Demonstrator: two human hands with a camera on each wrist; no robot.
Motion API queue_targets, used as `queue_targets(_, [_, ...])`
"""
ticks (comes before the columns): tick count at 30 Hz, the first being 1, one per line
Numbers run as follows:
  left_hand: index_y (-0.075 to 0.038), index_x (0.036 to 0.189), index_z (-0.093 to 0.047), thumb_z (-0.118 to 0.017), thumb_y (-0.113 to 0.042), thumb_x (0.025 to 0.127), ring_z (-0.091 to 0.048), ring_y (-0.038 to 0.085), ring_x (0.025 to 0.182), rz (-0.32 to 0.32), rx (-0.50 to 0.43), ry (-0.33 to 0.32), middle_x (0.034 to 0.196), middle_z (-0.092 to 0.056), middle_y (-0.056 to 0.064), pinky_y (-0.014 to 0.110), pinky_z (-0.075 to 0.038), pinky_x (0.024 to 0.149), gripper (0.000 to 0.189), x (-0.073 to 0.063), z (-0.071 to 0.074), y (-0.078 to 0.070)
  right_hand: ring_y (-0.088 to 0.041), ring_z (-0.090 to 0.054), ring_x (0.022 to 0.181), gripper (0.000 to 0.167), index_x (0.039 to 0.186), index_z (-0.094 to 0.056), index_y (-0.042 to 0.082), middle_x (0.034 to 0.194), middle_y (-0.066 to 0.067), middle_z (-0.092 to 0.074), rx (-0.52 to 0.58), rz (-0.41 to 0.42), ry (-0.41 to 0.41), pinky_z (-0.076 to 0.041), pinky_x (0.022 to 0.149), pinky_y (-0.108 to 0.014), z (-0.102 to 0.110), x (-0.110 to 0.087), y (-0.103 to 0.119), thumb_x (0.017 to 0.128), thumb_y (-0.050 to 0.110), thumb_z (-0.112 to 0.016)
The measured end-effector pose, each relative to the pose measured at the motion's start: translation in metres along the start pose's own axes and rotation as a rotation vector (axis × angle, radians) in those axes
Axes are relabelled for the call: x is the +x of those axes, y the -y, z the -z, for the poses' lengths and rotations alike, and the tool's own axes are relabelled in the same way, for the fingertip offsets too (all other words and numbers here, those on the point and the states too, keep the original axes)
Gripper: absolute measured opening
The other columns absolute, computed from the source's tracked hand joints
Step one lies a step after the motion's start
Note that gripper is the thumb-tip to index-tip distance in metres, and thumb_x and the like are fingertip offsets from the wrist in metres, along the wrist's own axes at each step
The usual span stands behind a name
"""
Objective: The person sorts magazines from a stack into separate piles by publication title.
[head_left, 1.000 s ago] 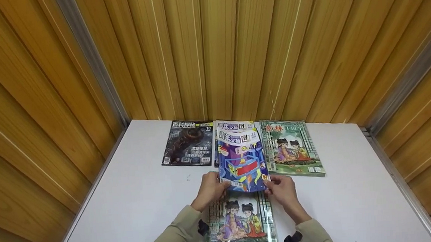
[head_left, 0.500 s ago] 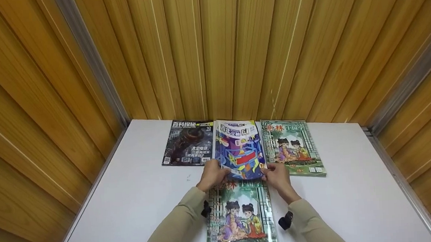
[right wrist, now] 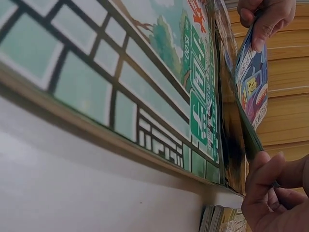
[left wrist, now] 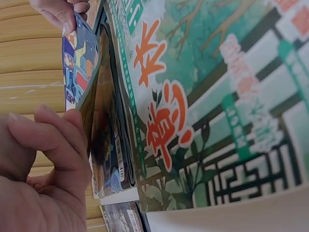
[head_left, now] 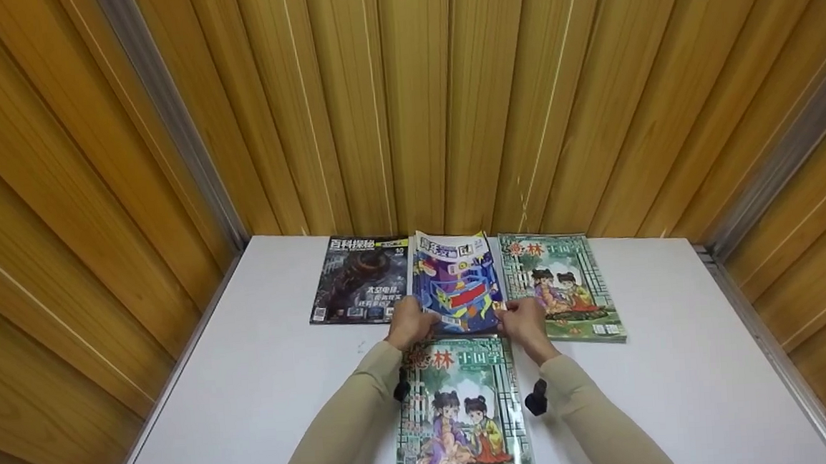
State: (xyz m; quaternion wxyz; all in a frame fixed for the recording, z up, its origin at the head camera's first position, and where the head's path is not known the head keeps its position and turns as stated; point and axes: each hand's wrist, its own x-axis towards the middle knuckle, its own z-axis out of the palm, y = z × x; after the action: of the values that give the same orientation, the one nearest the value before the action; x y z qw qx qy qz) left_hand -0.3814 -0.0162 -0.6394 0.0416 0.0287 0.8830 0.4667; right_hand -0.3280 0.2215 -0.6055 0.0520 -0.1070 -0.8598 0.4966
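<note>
A purple-and-blue magazine (head_left: 463,293) is held by its two near corners at the middle of the back row. My left hand (head_left: 411,323) pinches the left corner, thumb on top; my right hand (head_left: 526,325) pinches the right one. In the left wrist view the magazine (left wrist: 79,65) bends, its near edge raised above another magazine (left wrist: 106,125) lying beneath. The right wrist view also shows that gap, beside my right hand (right wrist: 275,193). Just in front of both hands lies a green magazine (head_left: 460,415) with two cartoon figures.
To the left lies a dark magazine (head_left: 358,278), close to the held one. A stack of green magazines (head_left: 563,280) lies at the right. Behind the white table (head_left: 252,414) stands a wood-patterned panel wall (head_left: 419,102), with side panels left and right.
Both hands have carried the purple-and-blue magazine away from me, towards the wall, so it now covers the matching one beneath. More of the green magazine in front has come into view.
</note>
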Motion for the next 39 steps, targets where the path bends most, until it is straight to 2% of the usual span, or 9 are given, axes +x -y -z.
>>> queue_targets(3, [-0.008, 0.071, -0.073, -0.082, -0.013, 0.085, -0.060, 0.016, 0.048, -0.001, 0.045, -0.035, 0.055, -0.065, 0.003, 0.030, -0.047, 0.051, 0.018, 0.019, -0.010, 0.016, -0.010, -0.066, 0.059, 0.021, 0.108, -0.079, -0.013, 0.090, -0.022, -0.080, -0.020, 0.010, 0.004, -0.051, 0.056, -0.023, -0.003, 0.009, -0.001, 0.096, 0.004, -0.076])
queue_targets(6, [-0.005, 0.079, -0.075, -0.086, -0.016, 0.083, -0.060, 0.015, 0.056, -0.005, 0.093, -0.073, 0.065, -0.069, 0.003, 0.030, -0.049, 0.056, 0.015, 0.027, -0.013, 0.021, -0.016, -0.064, 0.057, 0.015, 0.088, -0.080, -0.008, 0.078, -0.018, -0.076, -0.080, 0.078, -0.003, -0.049, 0.054, -0.028, -0.013, 0.035, -0.024, 0.094, 0.006, -0.077])
queue_targets(10, [0.001, 0.092, -0.079, -0.091, -0.018, 0.081, -0.058, 0.015, 0.065, -0.014, 0.157, -0.105, 0.078, -0.074, 0.006, 0.032, -0.049, 0.062, 0.025, 0.029, -0.014, 0.021, -0.018, -0.052, 0.057, 0.035, 0.059, -0.064, 0.010, 0.060, -0.002, -0.059, -0.211, 0.151, -0.039, -0.038, 0.052, -0.031, -0.028, 0.067, -0.058, 0.090, 0.011, -0.080])
queue_targets(14, [0.003, 0.096, -0.079, -0.094, -0.018, 0.079, -0.058, 0.017, 0.070, -0.003, 0.198, -0.116, 0.085, -0.078, 0.011, 0.037, -0.052, 0.066, 0.031, 0.028, -0.015, 0.022, -0.017, -0.041, 0.055, 0.046, 0.052, -0.047, 0.020, 0.054, 0.004, -0.043, -0.290, 0.195, -0.082, -0.030, 0.050, -0.031, -0.035, 0.079, -0.070, 0.084, 0.012, -0.079])
queue_targets(19, [0.002, 0.101, -0.079, -0.092, -0.015, 0.081, -0.059, 0.017, 0.072, -0.008, 0.250, -0.114, 0.089, -0.079, 0.013, 0.039, -0.053, 0.068, 0.030, 0.029, -0.014, 0.021, -0.018, -0.042, 0.054, 0.041, 0.056, -0.043, 0.020, 0.056, 0.002, -0.044, -0.338, 0.227, -0.114, -0.032, 0.049, -0.032, -0.037, 0.079, -0.070, 0.079, 0.006, -0.075])
queue_targets(26, [-0.005, 0.085, -0.076, -0.092, -0.020, 0.083, -0.046, 0.015, 0.063, -0.047, 0.338, -0.106, 0.071, -0.062, 0.001, 0.033, -0.040, 0.058, 0.023, 0.032, -0.013, 0.027, -0.020, -0.049, 0.057, 0.042, 0.059, -0.042, 0.019, 0.062, -0.004, -0.051, -0.388, 0.193, -0.093, -0.040, 0.051, -0.032, -0.039, 0.073, -0.064, 0.083, 0.004, -0.073])
queue_targets(31, [-0.015, 0.065, -0.052, -0.091, -0.023, 0.085, -0.036, 0.013, 0.060, -0.086, 0.367, -0.109, 0.063, -0.041, -0.006, 0.034, -0.034, 0.055, 0.045, 0.027, -0.013, 0.030, -0.021, -0.050, 0.058, 0.043, 0.058, -0.040, 0.020, 0.063, -0.005, -0.054, -0.417, 0.203, -0.084, -0.042, 0.051, -0.033, -0.040, 0.070, -0.065, 0.083, 0.005, -0.071])
queue_targets(34, [-0.020, 0.061, -0.039, -0.088, -0.023, 0.088, -0.033, 0.012, 0.058, -0.115, 0.389, -0.127, 0.061, -0.033, -0.008, 0.033, -0.033, 0.054, 0.056, 0.025, -0.014, 0.033, -0.020, -0.048, 0.058, 0.044, 0.058, -0.039, 0.021, 0.062, -0.002, -0.049, -0.438, 0.207, -0.069, -0.040, 0.050, -0.034, -0.039, 0.068, -0.066, 0.085, 0.005, -0.070])
queue_targets(39, [-0.022, 0.060, -0.042, -0.082, -0.020, 0.093, -0.036, 0.010, 0.054, -0.178, 0.422, -0.172, 0.057, -0.038, -0.009, 0.032, -0.035, 0.052, 0.052, 0.028, -0.014, 0.037, -0.021, -0.049, 0.058, 0.045, 0.059, -0.040, 0.020, 0.061, -0.001, -0.048, -0.450, 0.239, -0.067, -0.041, 0.051, -0.035, -0.037, 0.071, -0.067, 0.087, 0.008, -0.073])
